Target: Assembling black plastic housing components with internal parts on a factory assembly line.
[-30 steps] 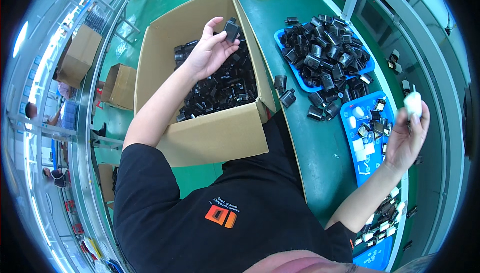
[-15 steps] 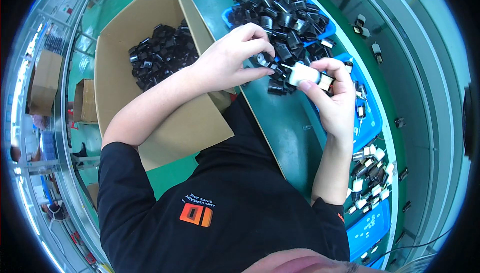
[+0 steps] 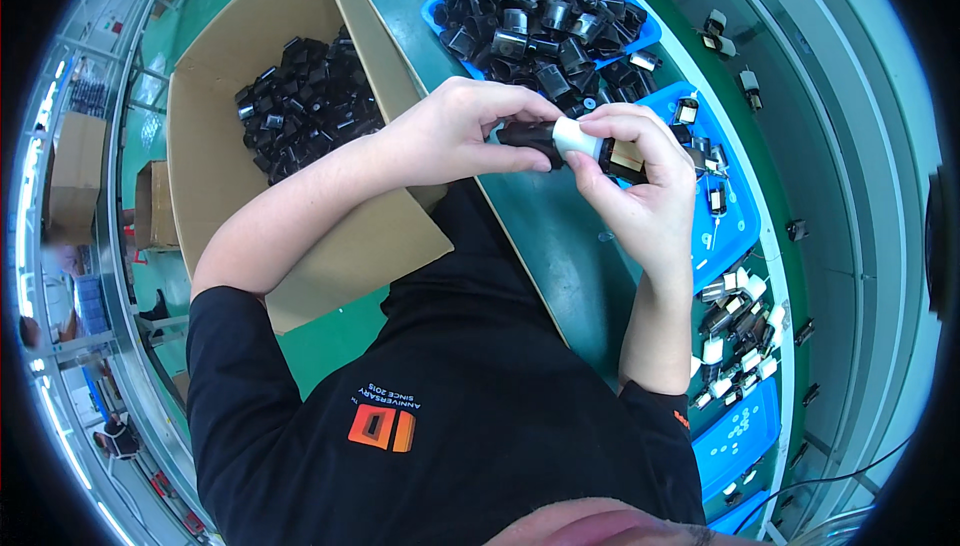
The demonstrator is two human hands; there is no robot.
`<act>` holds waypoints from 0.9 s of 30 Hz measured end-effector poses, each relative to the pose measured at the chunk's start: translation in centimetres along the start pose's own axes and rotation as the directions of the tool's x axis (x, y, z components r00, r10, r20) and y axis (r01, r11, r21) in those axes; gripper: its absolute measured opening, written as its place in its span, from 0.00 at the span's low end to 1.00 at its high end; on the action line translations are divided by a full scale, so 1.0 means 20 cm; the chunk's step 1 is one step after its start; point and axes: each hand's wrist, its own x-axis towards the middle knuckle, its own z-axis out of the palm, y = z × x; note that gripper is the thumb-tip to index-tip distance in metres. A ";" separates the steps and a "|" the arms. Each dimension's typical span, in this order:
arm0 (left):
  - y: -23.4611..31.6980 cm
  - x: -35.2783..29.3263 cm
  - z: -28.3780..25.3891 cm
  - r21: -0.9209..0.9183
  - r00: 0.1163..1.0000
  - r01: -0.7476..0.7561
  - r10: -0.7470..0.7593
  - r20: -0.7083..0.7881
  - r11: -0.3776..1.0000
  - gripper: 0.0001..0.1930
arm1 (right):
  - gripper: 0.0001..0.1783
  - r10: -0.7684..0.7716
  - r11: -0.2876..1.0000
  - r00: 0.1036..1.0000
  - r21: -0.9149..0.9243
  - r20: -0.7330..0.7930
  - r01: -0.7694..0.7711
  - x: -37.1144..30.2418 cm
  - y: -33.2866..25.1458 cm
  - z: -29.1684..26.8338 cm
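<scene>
My left hand [image 3: 455,136] is closed around a black plastic housing [image 3: 528,136], thumb below and fingers above. Facing it, my right hand [image 3: 650,181] pinches a small motor-like part [image 3: 577,138] with a white collar and a black body with a light-coloured side. The white collar meets the open end of the black housing, and the two lie in one line above the green bench [image 3: 570,266]. How deep one sits inside the other is hidden by my fingers.
An open cardboard box [image 3: 345,271] with many black housings [image 3: 310,106] stands at left. More housings [image 3: 545,21] heap over a blue tray [image 3: 650,36] at the far side. Another blue tray [image 3: 742,216] holds motor-like parts; white-and-black parts [image 3: 740,336] lie nearer, beside a blue tray [image 3: 720,456] with small discs.
The motor-like part's thin pin, visible before, is now out of sight. My hands have come together, bringing the white collar against the black housing. The whole view has shifted slightly.
</scene>
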 end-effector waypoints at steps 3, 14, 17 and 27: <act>-0.04 -0.01 0.02 -0.096 0.996 0.028 -0.035 -0.079 0.995 0.22 | 0.13 0.086 0.991 0.996 0.107 -0.022 -0.083 0.00 0.01 0.02; -0.02 0.01 0.03 0.020 0.991 -0.106 0.107 -0.079 0.994 0.24 | 0.17 0.230 0.779 0.953 0.550 0.197 -0.302 0.00 0.19 0.04; 0.06 0.04 0.06 -0.277 0.956 -0.255 0.199 -0.215 0.926 0.31 | 0.17 0.244 0.249 0.927 0.906 0.284 -0.343 -0.03 0.27 0.05; 0.16 0.19 0.21 0.106 0.792 -0.501 0.504 -0.344 0.859 0.22 | 0.13 0.351 -0.204 0.909 0.965 0.226 -0.161 -0.09 0.31 0.17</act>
